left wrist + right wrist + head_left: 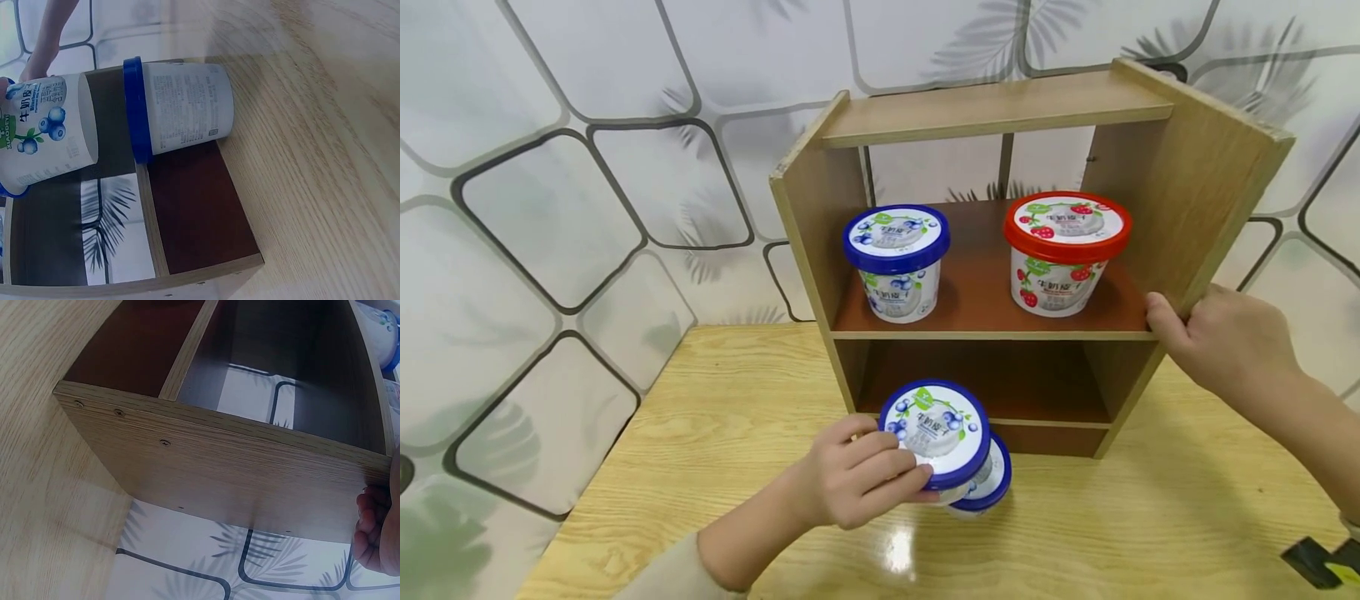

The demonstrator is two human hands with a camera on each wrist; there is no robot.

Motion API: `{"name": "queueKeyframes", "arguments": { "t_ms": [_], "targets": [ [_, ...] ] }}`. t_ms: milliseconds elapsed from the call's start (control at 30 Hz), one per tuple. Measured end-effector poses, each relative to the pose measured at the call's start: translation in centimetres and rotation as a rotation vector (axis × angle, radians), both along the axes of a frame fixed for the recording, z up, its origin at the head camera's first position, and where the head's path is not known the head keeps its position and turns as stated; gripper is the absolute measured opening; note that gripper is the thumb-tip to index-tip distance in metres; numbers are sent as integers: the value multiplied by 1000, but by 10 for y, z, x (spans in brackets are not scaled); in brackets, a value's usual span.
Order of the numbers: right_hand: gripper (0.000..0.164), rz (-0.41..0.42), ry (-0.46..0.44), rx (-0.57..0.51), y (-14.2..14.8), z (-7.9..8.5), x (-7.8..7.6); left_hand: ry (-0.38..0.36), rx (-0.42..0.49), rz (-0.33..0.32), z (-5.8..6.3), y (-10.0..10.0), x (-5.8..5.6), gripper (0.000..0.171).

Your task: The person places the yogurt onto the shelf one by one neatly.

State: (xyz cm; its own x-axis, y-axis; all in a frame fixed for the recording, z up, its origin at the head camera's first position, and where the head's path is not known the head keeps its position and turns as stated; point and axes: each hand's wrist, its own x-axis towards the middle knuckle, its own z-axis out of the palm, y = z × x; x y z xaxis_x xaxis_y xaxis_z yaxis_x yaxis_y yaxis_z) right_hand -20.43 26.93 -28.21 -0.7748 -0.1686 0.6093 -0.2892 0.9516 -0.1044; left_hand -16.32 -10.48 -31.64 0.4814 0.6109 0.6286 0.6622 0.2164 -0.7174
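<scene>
My left hand (868, 475) grips a blueberry yogurt tub (936, 425) with a blue lid, in front of a small wooden shelf. A second blue-lidded tub (988, 479) stands on the table, partly hidden beneath the held one in the head view. The left wrist view shows the held tub (47, 128) raised above the standing tub (190, 106). My right hand (1240, 342) holds the right side panel (1213, 183) of the shelf, thumb at its front edge. In the right wrist view its fingers (369, 531) curl against the panel's outer face.
On the shelf's middle board (973, 308) stand a blue-lidded tub (898, 267) at left and a red-lidded strawberry tub (1063, 258) at right. Below is a lower compartment (977, 375). A patterned wall (625, 183) rises behind the wooden table (730, 392). A black-and-yellow object (1326, 562) shows at lower right.
</scene>
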Motion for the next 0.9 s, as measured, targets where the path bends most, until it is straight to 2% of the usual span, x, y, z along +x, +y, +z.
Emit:
{"name": "queueKeyframes", "arguments": {
  "t_ms": [167, 367, 600, 900],
  "targets": [
    [53, -9, -17, -6, 0, 0, 0, -9, -14, -6, 0, 7, -4, 32],
    [52, 0, 7, -11, -1, 0, -1, -18, -33, -19, -1, 15, -9, 30],
    [53, -7, -6, -10, -2, 0, -1, -31, -46, -4, -5, 24, -14, 28],
    [50, -15, -26, -13, -1, 0, 0, -51, -48, -29, -10, 38, -30, 32]
  ]
}}
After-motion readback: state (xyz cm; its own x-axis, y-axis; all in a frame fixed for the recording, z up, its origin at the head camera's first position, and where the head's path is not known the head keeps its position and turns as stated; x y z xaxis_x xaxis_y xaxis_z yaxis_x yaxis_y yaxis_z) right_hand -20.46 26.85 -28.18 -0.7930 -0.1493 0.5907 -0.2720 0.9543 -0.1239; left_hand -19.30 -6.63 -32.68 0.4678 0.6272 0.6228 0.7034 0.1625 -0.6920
